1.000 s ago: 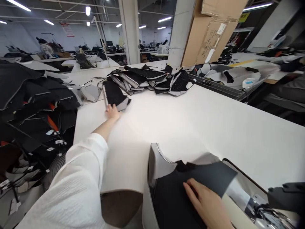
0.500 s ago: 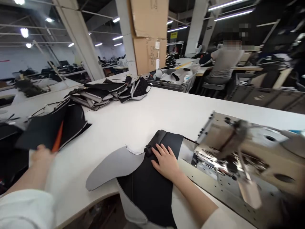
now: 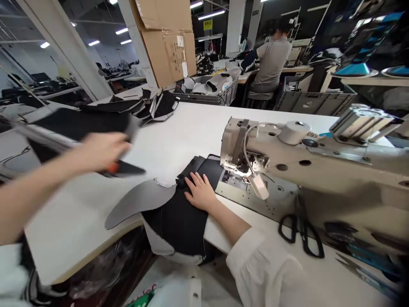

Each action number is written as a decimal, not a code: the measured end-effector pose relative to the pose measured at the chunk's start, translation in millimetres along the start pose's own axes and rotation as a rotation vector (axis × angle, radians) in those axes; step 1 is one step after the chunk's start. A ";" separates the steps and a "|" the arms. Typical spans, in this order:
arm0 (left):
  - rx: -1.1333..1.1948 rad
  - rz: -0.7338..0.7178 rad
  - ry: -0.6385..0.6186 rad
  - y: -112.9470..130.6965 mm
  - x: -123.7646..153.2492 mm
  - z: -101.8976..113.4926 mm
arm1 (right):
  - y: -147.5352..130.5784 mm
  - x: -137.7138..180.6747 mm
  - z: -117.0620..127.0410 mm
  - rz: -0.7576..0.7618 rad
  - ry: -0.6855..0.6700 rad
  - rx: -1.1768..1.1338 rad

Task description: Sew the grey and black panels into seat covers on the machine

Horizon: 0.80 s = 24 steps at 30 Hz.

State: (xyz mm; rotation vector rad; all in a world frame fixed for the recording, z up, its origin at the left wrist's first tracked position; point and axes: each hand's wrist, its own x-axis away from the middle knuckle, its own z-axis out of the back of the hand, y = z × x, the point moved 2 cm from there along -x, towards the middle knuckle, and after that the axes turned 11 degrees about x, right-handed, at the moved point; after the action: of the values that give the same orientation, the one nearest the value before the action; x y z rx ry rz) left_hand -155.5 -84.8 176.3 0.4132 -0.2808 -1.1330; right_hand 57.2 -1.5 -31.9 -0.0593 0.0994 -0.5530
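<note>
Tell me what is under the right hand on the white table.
The right hand lies flat on a black fabric piece with a grey part. The table surface beneath this fabric is covered.

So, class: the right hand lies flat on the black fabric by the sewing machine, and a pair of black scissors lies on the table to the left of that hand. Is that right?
Not quite. In the head view the right hand does lie flat on the black fabric by the sewing machine, but the black scissors lie to its right, in front of the machine.
</note>
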 end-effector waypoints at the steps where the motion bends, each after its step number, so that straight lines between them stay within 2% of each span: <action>1: -0.035 -0.074 -0.125 11.9 -1.0 -21.9 | -3.3 3.5 -0.8 0.016 0.006 -0.007; 3: -0.068 -0.246 -0.357 40.0 -7.7 -74.2 | -8.5 10.9 -1.6 0.032 0.023 -0.004; 5: -0.039 -0.375 -0.486 65.4 -18.8 -123.9 | -11.0 15.8 -1.3 0.017 0.036 0.028; 7: -0.013 -0.426 -0.524 79.3 -30.7 -160.5 | -11.2 16.5 -0.9 0.007 0.035 0.074; 9: 0.001 -0.422 -0.513 78.8 -39.1 -182.1 | -10.4 13.5 -0.7 0.019 0.041 0.112; 11: 0.054 -0.485 -0.502 66.7 -43.2 -190.9 | -9.4 9.6 -1.0 0.023 0.058 0.137; 14: 0.107 -0.833 -0.448 34.9 -52.3 -185.7 | -8.6 6.0 -1.8 0.005 0.048 0.156; 16: 0.020 -1.025 -0.388 8.6 -68.0 -176.5 | -9.3 5.0 -1.1 0.013 0.040 0.160; 18: -0.145 -1.060 -0.349 -12.9 -89.5 -170.1 | -10.7 4.6 0.2 0.023 0.034 0.152; 20: -0.296 -1.040 -0.340 -21.4 -105.9 -170.6 | -12.1 4.9 0.6 0.013 0.019 0.138; 22: -0.395 -1.001 -0.345 -15.4 -107.2 -178.1 | -13.2 6.6 0.2 -0.004 0.061 0.108; 24: -0.426 -0.925 -0.368 -1.1 -90.1 -187.9 | -15.2 9.9 -0.2 0.045 0.212 0.031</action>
State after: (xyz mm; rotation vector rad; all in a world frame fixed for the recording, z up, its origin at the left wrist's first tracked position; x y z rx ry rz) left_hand -113.7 30.4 7.7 -0.0832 -0.1527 -2.1327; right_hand 57.6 -19.6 -31.6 0.0316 0.2985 -0.5148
